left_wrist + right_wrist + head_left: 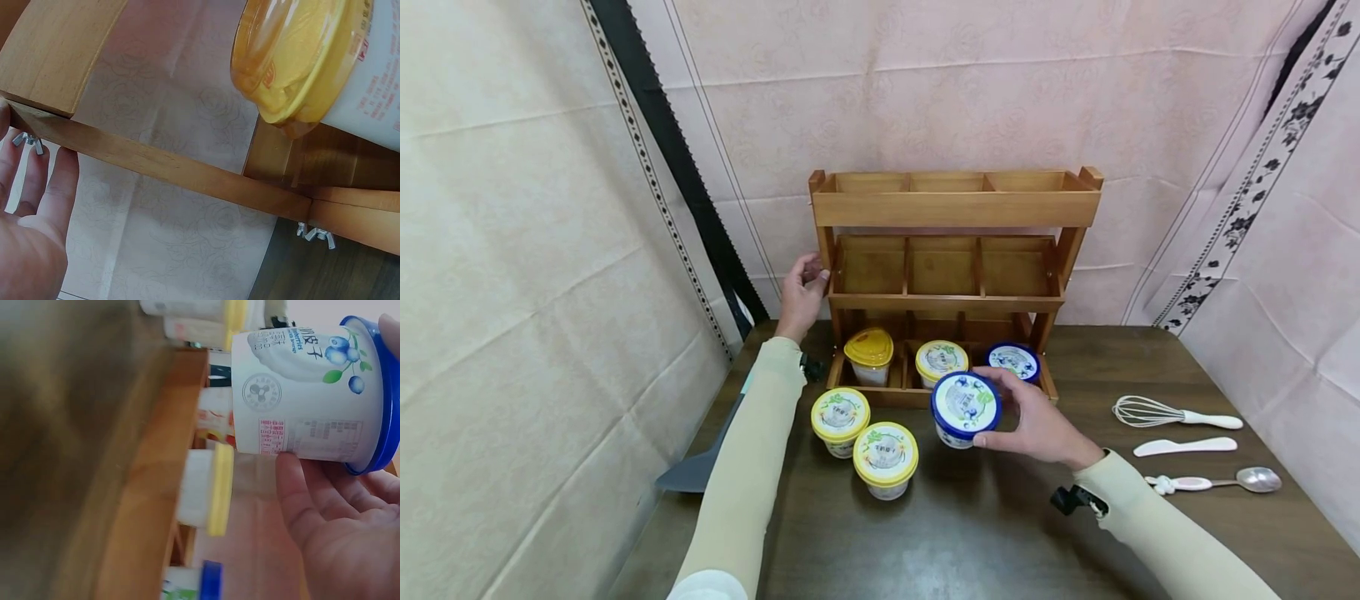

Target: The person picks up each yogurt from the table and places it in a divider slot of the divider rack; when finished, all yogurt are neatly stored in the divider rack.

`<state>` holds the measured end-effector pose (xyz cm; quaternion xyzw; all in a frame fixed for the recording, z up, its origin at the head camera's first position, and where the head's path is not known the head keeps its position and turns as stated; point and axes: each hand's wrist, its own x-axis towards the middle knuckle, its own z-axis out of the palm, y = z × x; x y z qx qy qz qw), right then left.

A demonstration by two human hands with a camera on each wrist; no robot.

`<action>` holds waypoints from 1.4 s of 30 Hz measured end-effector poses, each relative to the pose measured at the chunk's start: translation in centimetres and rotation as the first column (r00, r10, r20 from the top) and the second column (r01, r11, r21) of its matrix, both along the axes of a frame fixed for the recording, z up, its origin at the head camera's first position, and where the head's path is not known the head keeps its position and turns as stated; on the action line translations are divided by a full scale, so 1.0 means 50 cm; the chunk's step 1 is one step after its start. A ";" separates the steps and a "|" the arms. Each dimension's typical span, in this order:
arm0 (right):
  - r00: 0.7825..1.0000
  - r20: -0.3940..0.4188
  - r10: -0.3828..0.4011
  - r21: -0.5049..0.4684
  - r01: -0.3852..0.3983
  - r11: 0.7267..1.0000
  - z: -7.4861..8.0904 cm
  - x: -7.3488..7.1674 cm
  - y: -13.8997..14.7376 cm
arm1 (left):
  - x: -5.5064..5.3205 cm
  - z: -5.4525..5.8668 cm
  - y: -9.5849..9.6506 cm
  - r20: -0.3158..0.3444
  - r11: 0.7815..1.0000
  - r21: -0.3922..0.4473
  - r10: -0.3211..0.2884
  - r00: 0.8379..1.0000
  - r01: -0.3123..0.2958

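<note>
My right hand [1037, 421] holds a blue-lidded yogurt cup [966, 406] by its side, in front of the lowest tier of a wooden three-tier rack [955, 210]. Blueberries are printed on the cup's white wall [300, 394] in the right wrist view. My left hand [802, 296] grips the left side of the rack, its fingers [59, 187] near a wing nut. In the lowest tier stand a domed yellow-lidded cup [869, 354], a flat yellow-lidded cup [942, 358] and another blue-lidded cup [1013, 360]. Two yellow-lidded cups [840, 414] [886, 457] stand on the table before it.
On the right of the dark wooden table [1000, 550] lie a whisk [1172, 414], a white knife [1185, 447] and a spoon [1217, 482]. A grey-blue object [696, 471] shows past my left sleeve. Pale cloth [955, 100] hangs behind the rack and at both sides.
</note>
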<state>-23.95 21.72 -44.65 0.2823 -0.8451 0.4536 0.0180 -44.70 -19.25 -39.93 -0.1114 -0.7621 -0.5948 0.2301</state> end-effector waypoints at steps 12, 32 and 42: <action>0.991 -0.058 -0.123 -0.080 0.118 0.990 0.078 -0.048 0.019 | 0.004 0.003 0.001 0.009 1.000 0.001 0.001 1.000 -0.001; 0.951 -0.079 -0.298 -0.147 0.284 0.948 0.206 -0.106 0.064 | 0.003 0.000 0.001 0.015 1.000 0.005 -0.002 1.000 0.002; 0.937 -0.066 -0.344 -0.211 0.324 0.922 0.236 -0.163 0.076 | 0.006 0.002 0.002 0.009 1.000 0.014 -0.004 1.000 0.004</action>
